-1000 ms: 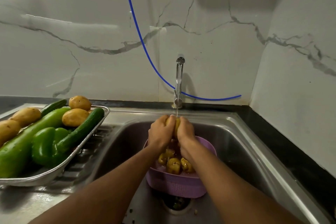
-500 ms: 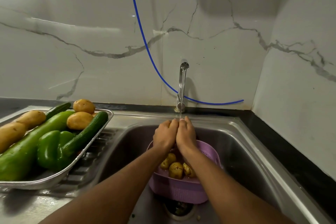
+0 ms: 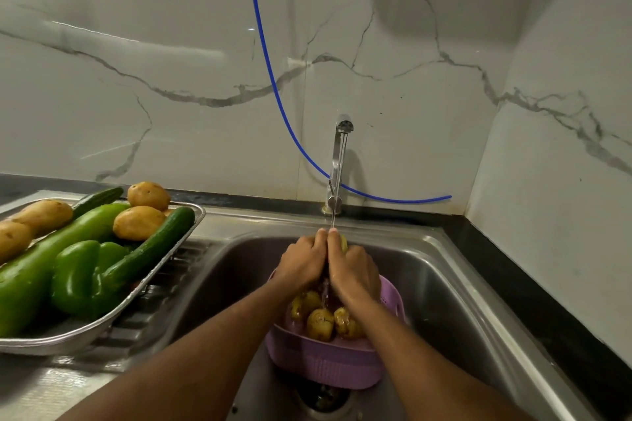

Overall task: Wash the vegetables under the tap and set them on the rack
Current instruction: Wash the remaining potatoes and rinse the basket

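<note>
Potato, only a pale sliver of it showing, sits clasped between the left hand and the right hand, right under the thin stream from the tap and above the purple colander in the sink. Both sets of fingers curl round it, knuckles touching.

Wet skin makes a slip the likeliest trouble. If the grip loosens, the potato would probably drop among the 3 or so potatoes in the colander, mixing washed with unwashed, or bounce past the rim towards the drain. The colander looks perched over the drain opening, so a hard knock from a forearm might tip it.

Left of the sink, the metal tray rests on the ribbed drainboard and is already crowded: a long pale green gourd, a green pepper, a cucumber, another cucumber behind, and 4 washed potatoes. A round one set on that heap could roll off the near edge. A blue tube hangs down the marble wall behind the tap, well clear of the hands, and nothing lies between sink and tray.
</note>
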